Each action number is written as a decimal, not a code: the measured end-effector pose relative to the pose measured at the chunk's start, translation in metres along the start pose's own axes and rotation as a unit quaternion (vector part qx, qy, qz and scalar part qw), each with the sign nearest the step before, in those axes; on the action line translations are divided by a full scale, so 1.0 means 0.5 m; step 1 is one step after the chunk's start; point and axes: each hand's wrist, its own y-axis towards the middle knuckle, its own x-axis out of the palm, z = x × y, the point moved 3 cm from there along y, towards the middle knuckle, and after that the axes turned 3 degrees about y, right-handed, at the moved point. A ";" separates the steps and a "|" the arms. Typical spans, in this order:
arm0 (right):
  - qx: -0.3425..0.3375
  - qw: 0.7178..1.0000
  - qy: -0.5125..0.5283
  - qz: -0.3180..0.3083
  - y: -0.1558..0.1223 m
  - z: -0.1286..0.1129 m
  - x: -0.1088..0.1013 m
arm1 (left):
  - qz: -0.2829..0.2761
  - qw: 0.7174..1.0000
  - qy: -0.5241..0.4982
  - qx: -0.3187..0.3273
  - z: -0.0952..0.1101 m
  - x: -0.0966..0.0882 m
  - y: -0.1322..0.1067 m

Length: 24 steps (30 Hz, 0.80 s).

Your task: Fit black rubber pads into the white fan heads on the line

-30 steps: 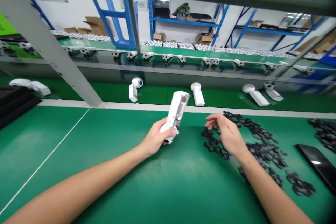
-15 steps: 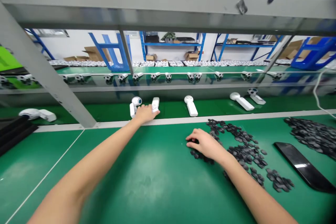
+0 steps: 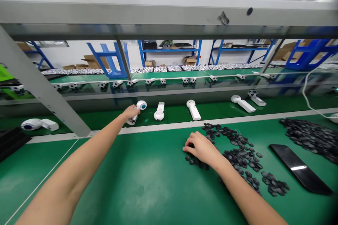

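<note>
My left hand (image 3: 130,113) reaches over the green bench's raised back shelf and closes around the handle of a white handheld device with a round blue-centred head (image 3: 141,105). Just right of it, a similar white device (image 3: 159,111) stands on its round end, untouched. My right hand (image 3: 199,148) lies curled on a heap of small black hexagonal pieces (image 3: 239,156) on the green mat. Its fingertips rest among the pieces at the heap's left end. Whether it pinches any is hidden.
Several more white devices (image 3: 193,109) stand along the shelf. A black glossy slab (image 3: 299,168) and another heap of black pieces (image 3: 308,135) lie to the right. A grey diagonal strut (image 3: 42,84) and overhead beam (image 3: 169,14) frame the shelf.
The white device held in my left hand a second ago now stands on the shelf. My left hand has moved left onto the neighbouring device. My right hand has moved down onto the black pieces.
</note>
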 end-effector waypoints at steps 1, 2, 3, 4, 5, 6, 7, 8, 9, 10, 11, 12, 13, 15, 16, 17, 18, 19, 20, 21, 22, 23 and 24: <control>-0.002 1.000 0.007 0.007 0.000 0.001 -0.004 | -0.010 1.000 -0.028 -0.010 0.007 0.009 -0.007; -0.003 1.000 0.015 0.016 -0.001 0.003 -0.009 | -0.020 0.998 -0.058 -0.021 0.014 0.018 -0.016; -0.002 0.999 0.023 0.026 -0.001 0.006 -0.015 | -0.031 0.995 -0.089 -0.028 0.022 0.028 -0.029; 0.000 0.999 0.030 0.034 -0.001 0.009 -0.022 | -0.041 0.992 -0.121 -0.025 0.031 0.040 -0.045; 0.004 0.999 0.035 0.038 -0.002 0.013 -0.027 | -0.052 0.987 -0.152 -0.017 0.039 0.053 -0.065; 0.008 0.999 0.036 0.037 -0.003 0.017 -0.031 | -0.062 0.981 -0.182 -0.008 0.045 0.067 -0.090; 0.009 0.999 0.035 0.031 -0.003 0.020 -0.034 | -0.069 0.975 -0.209 0.001 0.050 0.081 -0.119; 0.007 0.999 0.035 0.021 -0.004 0.023 -0.034 | -0.078 0.969 -0.235 0.008 0.053 0.096 -0.151; 0.004 0.999 0.034 0.011 -0.006 0.024 -0.033 | -0.088 0.962 -0.258 0.014 0.054 0.111 -0.186; 0.001 0.999 0.032 0.002 -0.007 0.025 -0.031 | -0.104 0.953 -0.284 0.022 0.055 0.125 -0.221; -0.002 1.000 0.028 -0.004 -0.008 0.024 -0.028 | -0.136 0.935 -0.325 0.028 0.055 0.139 -0.257; -0.003 1.000 0.021 -0.006 -0.010 0.024 -0.025 | -0.168 0.923 -0.346 0.020 0.054 0.152 -0.291; -0.004 1.000 0.011 -0.007 -0.010 0.024 -0.021 | -0.195 0.914 -0.355 0.009 0.051 0.164 -0.322; -0.003 1.000 -0.014 -0.005 -0.010 0.025 -0.012 | -0.229 0.901 -0.368 -0.013 0.047 0.180 -0.371; -0.002 1.000 -0.027 -0.004 -0.009 0.026 -0.008 | -0.241 0.895 -0.375 -0.021 0.045 0.186 -0.390; -0.002 0.999 -0.038 -0.005 -0.008 0.027 -0.004 | -0.250 0.889 -0.383 -0.026 0.043 0.191 -0.405; -0.001 0.999 -0.046 -0.007 -0.006 0.028 0.000 | -0.258 0.884 -0.389 -0.029 0.041 0.195 -0.418; 0.000 0.999 -0.051 -0.009 -0.005 0.027 0.003 | -0.266 0.881 -0.391 -0.032 0.038 0.200 -0.428; 0.001 0.998 -0.055 -0.011 -0.003 0.025 0.005 | -0.273 0.878 -0.391 -0.036 0.036 0.204 -0.436; 0.002 0.998 -0.059 -0.014 -0.001 0.022 0.006 | -0.278 0.876 -0.393 -0.040 0.034 0.207 -0.442; 0.003 0.998 -0.064 -0.014 0.001 0.018 0.006 | -0.282 0.870 -0.401 -0.043 0.032 0.209 -0.446; 0.004 0.997 -0.072 -0.011 0.002 0.013 0.006 | -0.285 0.862 -0.416 -0.043 0.030 0.210 -0.449; 0.005 0.997 -0.081 -0.002 0.004 0.008 0.005 | -0.288 0.852 -0.435 -0.039 0.030 0.209 -0.450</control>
